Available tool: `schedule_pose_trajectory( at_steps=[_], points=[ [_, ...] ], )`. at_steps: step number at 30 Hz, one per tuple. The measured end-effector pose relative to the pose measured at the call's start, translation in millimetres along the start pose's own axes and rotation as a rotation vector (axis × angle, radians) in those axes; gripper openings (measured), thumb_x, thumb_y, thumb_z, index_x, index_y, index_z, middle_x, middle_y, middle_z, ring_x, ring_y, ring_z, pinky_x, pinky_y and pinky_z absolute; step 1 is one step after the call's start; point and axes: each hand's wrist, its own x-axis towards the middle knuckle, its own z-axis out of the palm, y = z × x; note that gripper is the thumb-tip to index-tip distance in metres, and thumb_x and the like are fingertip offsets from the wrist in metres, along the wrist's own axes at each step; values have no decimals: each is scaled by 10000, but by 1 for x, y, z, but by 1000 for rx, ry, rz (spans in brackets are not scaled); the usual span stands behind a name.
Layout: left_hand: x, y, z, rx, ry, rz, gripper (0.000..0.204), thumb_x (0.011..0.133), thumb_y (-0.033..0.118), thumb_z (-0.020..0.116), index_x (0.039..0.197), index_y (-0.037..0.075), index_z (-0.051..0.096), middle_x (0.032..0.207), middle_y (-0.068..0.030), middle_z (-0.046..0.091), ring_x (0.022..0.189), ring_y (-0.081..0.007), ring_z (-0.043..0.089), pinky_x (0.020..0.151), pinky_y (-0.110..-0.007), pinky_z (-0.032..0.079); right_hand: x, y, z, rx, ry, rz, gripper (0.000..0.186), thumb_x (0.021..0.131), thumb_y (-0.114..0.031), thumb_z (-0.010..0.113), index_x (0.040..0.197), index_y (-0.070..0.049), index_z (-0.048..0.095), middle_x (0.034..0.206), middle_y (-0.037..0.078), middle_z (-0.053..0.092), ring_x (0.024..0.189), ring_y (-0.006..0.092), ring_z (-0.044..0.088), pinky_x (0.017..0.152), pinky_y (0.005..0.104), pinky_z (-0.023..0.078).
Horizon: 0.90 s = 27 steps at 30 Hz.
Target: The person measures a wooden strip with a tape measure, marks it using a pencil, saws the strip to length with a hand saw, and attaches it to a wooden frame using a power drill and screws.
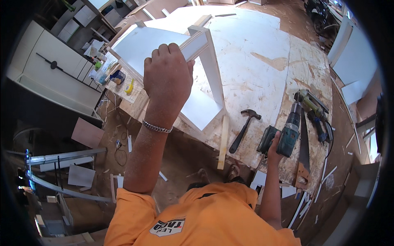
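With its fingers curled over the top edge, my left hand [169,71] grips a white-faced plywood frame [211,76] that stands on the workbench [262,88]. My right hand [274,149] is wrapped around the grip of a green cordless drill [289,137] at the bench's near right. The drill's chuck points away from me; whether a bit is fitted I cannot tell. Between the frame and the drill lies a claw hammer [242,131] with a dark handle. A pale wooden strip [223,143] juts past the near bench edge.
Right of the drill lie a handsaw [303,149] and a green corded power tool [312,104]. A yellow tape measure [129,87] and several containers sit at the bench's left end. Metal rails [67,156] and board offcuts [81,175] are on the left floor.
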Motion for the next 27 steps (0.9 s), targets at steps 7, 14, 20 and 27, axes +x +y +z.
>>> schedule_pose_trajectory(
  at_steps=[7,14,20,27],
  points=[
    [-8,-19,-1,-36,40,93,307,965,268,685,1074,-9,609,1038,-144,624,1014,-320,636,878,-439,531,-4,-30,-8,62,-32,171,332,1022,-346,673,870,-60,600,741,-11,569,677,124,530,661,327,424],
    [-9,-17,-11,-95,1,44,280,953,235,701,1068,-2,608,1033,-143,621,995,-337,650,804,-456,558,-5,18,5,-64,34,-106,307,1040,-323,653,1100,-23,672,937,42,655,726,117,576,661,330,497],
    [-32,-41,-20,-284,45,147,297,937,212,717,1103,-12,614,1017,-164,636,944,-385,652,805,-470,521,-5,27,9,-129,8,-138,333,1040,-364,644,1060,-33,683,883,23,630,710,119,556,671,340,483],
    [-31,-67,-10,-303,169,449,305,876,242,784,1051,31,650,929,-101,641,797,-282,682,663,-394,567,-4,-27,1,-11,-58,99,381,1037,-401,633,865,-62,651,717,-15,540,663,122,500,666,337,431]
  ],
)
